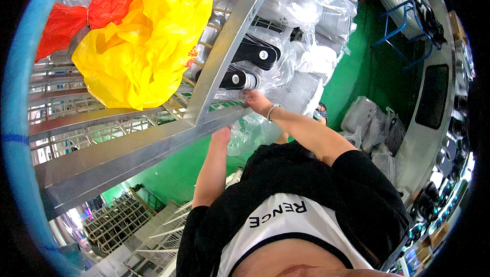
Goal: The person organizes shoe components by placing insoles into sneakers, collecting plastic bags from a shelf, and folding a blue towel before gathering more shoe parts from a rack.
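My right hand (pixel 258 103), with a bracelet at the wrist, reaches over the metal rail to the front of a stack of black and white insoles (pixel 236 79). Its fingers are curled together at the edge of the clear plastic around the stack; what they hold is too small to make out. My left hand (pixel 222 133) is lower, at the underside of the grey metal rail (pixel 168 141), which hides its fingers. Beside it hangs a crumpled clear plastic bag (pixel 253 133). Another pile of black insoles (pixel 258 52) lies just behind, also in clear plastic.
A yellow plastic bag (pixel 148 42) and a red one (pixel 115 1) sit on the rack at the left. White insoles in plastic (pixel 301 90) are piled on the right. Bagged goods (pixel 363 116) and a blue stool frame (pixel 403 27) stand on the green floor (pixel 357 73).
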Available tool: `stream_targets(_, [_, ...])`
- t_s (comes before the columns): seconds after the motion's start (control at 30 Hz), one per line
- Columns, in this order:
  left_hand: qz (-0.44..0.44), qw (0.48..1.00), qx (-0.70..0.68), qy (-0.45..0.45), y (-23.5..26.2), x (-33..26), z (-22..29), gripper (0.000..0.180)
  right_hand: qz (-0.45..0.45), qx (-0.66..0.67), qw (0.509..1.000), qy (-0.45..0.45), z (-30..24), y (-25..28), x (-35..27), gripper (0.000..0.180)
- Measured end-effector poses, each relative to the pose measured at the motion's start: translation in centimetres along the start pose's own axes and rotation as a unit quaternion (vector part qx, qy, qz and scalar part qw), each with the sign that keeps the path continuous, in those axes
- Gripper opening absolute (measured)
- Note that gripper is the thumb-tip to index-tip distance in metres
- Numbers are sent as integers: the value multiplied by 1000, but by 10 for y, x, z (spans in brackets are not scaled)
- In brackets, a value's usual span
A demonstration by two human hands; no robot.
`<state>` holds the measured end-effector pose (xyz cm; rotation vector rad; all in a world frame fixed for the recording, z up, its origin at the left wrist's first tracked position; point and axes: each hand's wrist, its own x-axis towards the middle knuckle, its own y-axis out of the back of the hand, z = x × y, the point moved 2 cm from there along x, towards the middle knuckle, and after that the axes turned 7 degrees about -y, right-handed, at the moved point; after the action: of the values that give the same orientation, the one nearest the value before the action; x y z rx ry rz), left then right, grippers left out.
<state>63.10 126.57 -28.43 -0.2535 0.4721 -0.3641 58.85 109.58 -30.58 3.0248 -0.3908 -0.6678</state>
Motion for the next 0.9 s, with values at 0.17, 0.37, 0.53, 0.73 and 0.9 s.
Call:
stream_targets(0.17, [25, 997, -35, 68, -16, -4, 13, 24, 28, -56, 997, 32, 8, -6, 20, 32])
stream_targets(0.37, [-7, 994, -93, 63, -2, -3, 11, 23, 9, 43, 999, 29, 14, -9, 30, 32])
stream_targets(0.53, [28, 996, -34, 73, -4, 1, 9, 21, 108, -54, 988, 100, 14, -4, 27, 37])
stream_targets(0.73, [45, 968, 247, 12, 25, 9, -2, 21, 20, 76, 996, -42, -11, 5, -32, 31])
stream_targets(0.9, [0, 898, 436, -61, 16, 8, 1, 23, 14, 114, 993, 10, -15, 3, -42, 18])
